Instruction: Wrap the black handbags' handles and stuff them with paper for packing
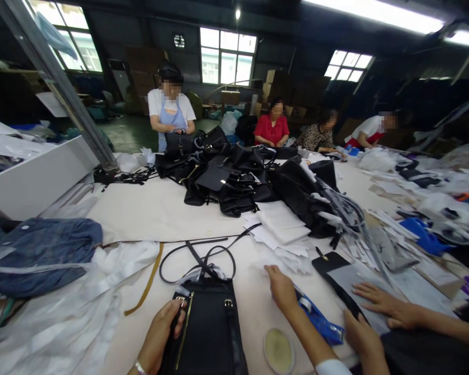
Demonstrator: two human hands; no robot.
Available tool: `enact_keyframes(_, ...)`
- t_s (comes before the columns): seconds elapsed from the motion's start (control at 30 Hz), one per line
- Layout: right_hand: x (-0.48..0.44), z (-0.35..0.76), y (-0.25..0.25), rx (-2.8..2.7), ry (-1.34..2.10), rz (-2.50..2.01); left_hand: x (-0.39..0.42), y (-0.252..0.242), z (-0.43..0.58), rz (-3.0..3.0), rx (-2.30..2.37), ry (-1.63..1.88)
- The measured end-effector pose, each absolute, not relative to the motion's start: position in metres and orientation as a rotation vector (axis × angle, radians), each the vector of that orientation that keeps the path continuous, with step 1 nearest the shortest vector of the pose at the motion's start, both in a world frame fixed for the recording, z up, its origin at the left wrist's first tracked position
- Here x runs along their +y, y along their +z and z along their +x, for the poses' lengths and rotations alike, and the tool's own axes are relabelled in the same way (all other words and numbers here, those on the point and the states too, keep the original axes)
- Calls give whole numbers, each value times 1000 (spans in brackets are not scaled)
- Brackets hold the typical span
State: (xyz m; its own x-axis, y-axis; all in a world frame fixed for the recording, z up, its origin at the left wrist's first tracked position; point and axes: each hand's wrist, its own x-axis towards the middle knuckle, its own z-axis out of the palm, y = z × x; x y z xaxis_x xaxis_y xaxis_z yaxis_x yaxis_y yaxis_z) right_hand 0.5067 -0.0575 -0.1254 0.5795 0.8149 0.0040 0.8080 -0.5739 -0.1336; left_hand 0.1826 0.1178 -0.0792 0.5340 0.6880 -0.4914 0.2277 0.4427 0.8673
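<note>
— Left hand point(160, 333) is closed on what?
— On the upper left corner of the bag point(209, 333). The fingers curl over the edge, just beside the gold zipper point(185, 325).
— And the right hand point(282, 289)?
— It lies right of the bag, flat on the table point(152, 208). The fingers are stretched and close together, and they point to the paper point(281, 224) beyond. It holds nothing.
— How to do this well, in your opinion?
— I think the left hand should grip the edge only and not pull on the zipper, so the bag lies flat. The right hand should lift only the top sheet, so the others do not slide.
— How does the bag look?
— Black and smooth, lying flat at the near edge of the table. It has two small gold buckles point(229, 302) near its top. A thin strap point(203, 258) makes loops just behind it.
</note>
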Motion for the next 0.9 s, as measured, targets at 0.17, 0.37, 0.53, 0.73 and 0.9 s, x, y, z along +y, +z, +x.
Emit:
enact_keyframes(0.17, -59, 465, -124, -1511, 259, -2143, 118, -64, 186, 1063, 926, 366)
enact_keyframes(0.37, -7, 445, -75, -1229, -49, -1981, 126, -60, 172, 1263, 878, 441)
enact_keyframes(0.53, 50, 377, -53, -1258, 361, -1797, 127, -50, 159, 1747, 893, 608)
enact_keyframes(0.73, 90, 318, -66, -1455, 1227, -1339, 134, -43, 146, 1803, 808, 647)
enact_keyframes(0.9, 87, 309, -71, -1141, 1359, -1250, 145, -56, 143, 1478, 753, 582)
